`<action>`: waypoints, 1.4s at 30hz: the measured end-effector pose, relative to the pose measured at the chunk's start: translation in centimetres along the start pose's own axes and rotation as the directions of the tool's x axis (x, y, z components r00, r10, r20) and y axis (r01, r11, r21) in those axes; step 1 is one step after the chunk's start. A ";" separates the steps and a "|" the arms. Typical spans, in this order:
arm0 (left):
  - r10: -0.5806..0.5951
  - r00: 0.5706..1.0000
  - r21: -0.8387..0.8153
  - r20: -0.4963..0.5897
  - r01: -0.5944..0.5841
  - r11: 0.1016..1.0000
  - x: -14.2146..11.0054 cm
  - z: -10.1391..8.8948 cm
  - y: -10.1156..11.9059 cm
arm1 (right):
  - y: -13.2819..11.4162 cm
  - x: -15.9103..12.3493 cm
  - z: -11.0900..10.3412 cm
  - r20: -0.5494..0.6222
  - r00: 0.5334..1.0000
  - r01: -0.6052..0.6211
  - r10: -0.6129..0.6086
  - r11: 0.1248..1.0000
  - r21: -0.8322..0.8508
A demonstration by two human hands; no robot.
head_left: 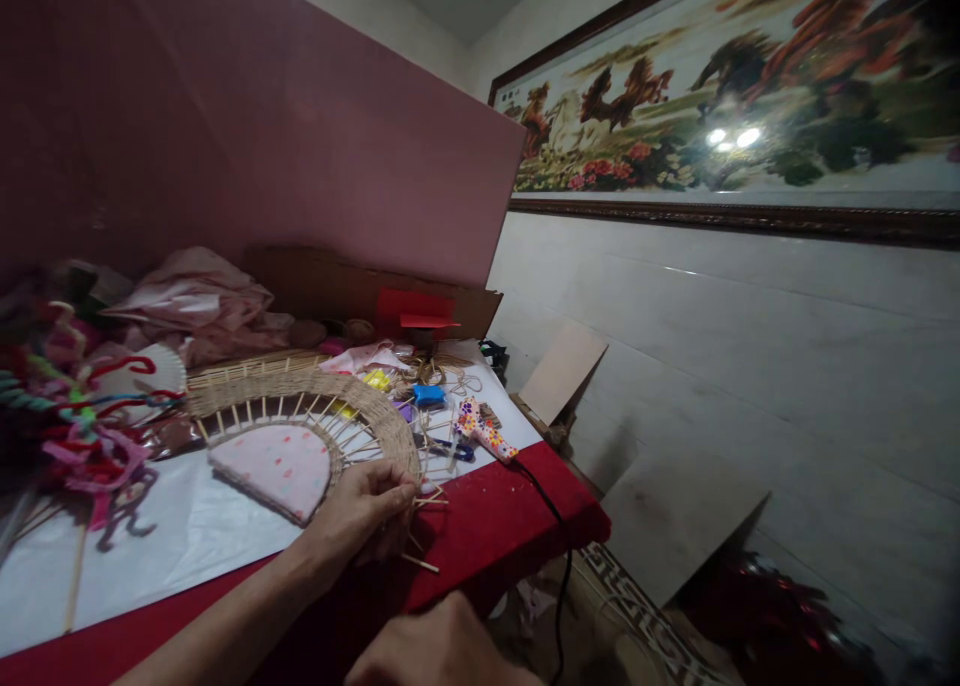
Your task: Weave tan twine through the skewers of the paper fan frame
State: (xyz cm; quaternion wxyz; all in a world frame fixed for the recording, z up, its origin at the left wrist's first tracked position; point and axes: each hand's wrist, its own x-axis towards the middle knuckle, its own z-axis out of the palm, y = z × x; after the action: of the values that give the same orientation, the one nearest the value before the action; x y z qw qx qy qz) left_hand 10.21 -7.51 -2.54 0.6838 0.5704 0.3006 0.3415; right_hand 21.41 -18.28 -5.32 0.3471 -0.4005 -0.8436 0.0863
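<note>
A half-round fan of thin wooden sticks and woven twine [255, 391] lies on the table, with a pale, red-dotted fabric panel [281, 464] at its inner part. My left hand [367, 506] pinches the right end of the woven band, thumb and fingers pressed together. Several bare stick ends poke out just past the fingers. Low in the view, my right hand [446, 646] is closed and partly cut off by the bottom edge; whatever its fingers hold is hidden. Nearby rests a flower-patterned hot glue gun [484, 431], its black cord running off the table edge.
White sheeting [202, 506] and red cloth [510, 496] cover the table. Colourful pipe cleaners [97, 456] crowd the left side. Behind the fan are a blue packet [429, 395], dark blue scissors [454, 450] and crumpled pink fabric [202, 301]. A tiled wall stands to the right.
</note>
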 end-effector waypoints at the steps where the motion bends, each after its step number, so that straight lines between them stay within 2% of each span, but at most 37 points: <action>1: 0.006 1.000 -0.003 0.002 -0.006 1.000 0.0 0.0 0.0 | 0.1 0.5 -0.9 -0.045 0.998 -0.038 0.038 0.999 -0.004; 3: 0.015 1.000 0.011 0.015 -0.015 1.000 0.0 0.1 0.1 | 0.7 1.6 -2.7 -0.213 0.959 -0.192 0.187 0.981 -0.003; 6: 0.030 0.999 0.028 0.023 -0.031 0.999 0.0 0.2 0.1 | 2.1 2.8 -4.1 -0.332 0.911 -0.271 0.243 0.962 -0.038; 11: 0.013 1.000 0.034 0.006 -0.013 0.999 0.0 0.2 0.1 | 4.0 3.3 -3.2 -0.303 0.926 -0.276 0.225 0.952 -0.136; 14: 0.011 1.000 0.050 0.011 -0.011 0.999 0.0 0.2 0.1 | 4.3 3.3 -2.7 -0.304 0.933 -0.254 0.191 0.949 -0.184; 18: 0.012 1.000 0.054 0.011 -0.013 0.998 0.0 0.3 0.2 | 4.4 3.5 -3.0 -0.280 0.951 -0.210 0.131 0.939 -0.274; 29: -0.023 1.000 0.064 0.014 0.022 0.998 0.1 0.3 0.1 | 4.8 3.6 -2.9 -0.240 0.964 -0.185 0.116 0.939 -0.290; 35: -0.028 0.999 0.028 0.044 0.027 0.999 0.1 0.3 0.1 | 5.2 3.9 -2.4 -0.378 0.923 -0.195 0.069 0.932 -0.304; 42: -0.020 0.999 -0.005 0.027 0.020 1.000 0.7 0.3 0.5 | 5.8 4.8 -1.5 -0.503 0.860 -0.273 0.084 0.909 -0.315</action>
State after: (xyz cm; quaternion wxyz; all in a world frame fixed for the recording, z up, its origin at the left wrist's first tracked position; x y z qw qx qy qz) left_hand 10.76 -7.09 -2.01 0.6926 0.5702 0.2962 0.3278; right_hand 23.86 -11.08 -4.20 0.4517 -0.5459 -0.6904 -0.1462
